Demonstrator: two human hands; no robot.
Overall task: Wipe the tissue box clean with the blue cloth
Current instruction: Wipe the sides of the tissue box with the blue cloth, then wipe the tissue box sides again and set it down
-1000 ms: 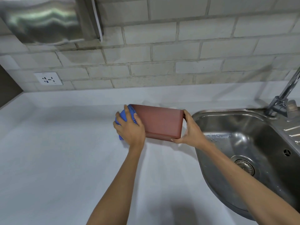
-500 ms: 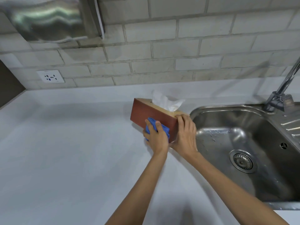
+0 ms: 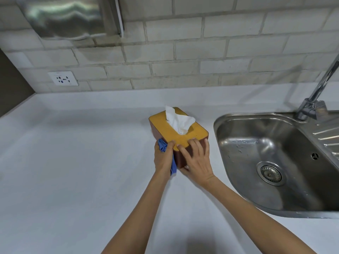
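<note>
- The tissue box (image 3: 189,138) is standing upright on the white bench (image 3: 73,162), just left of the steel sink (image 3: 275,202), with a white tissue (image 3: 178,121) poking out of its yellow top.
- The box's long axis is running from the person's hands away toward the back-left, so its near short end is facing the person and its far end is pointing at the brick wall (image 3: 183,52).
- The left hand (image 3: 163,158) is pressing the blue cloth (image 3: 162,147) against the near-left corner of the box; its fingers (image 3: 170,144) are clenching the bunched cloth, with a strip of it hanging down between palm and box wall.
- The right hand (image 3: 197,160) is lying spread over the near end, fingers resting on the top edge and thumb side low against the brown wall; it is bracing the box rather than gripping it closed.
- Both hands are sitting at the near end, so the long left side and the far end are lying ahead of the cloth, away from the person.
- Judging from this, the next stroke is calling for the cloth hand to be travelling along the long axis toward the wall, while the right hand is holding the box from sliding.
- The loose tissue is standing in the way of any pass over the top.
</note>
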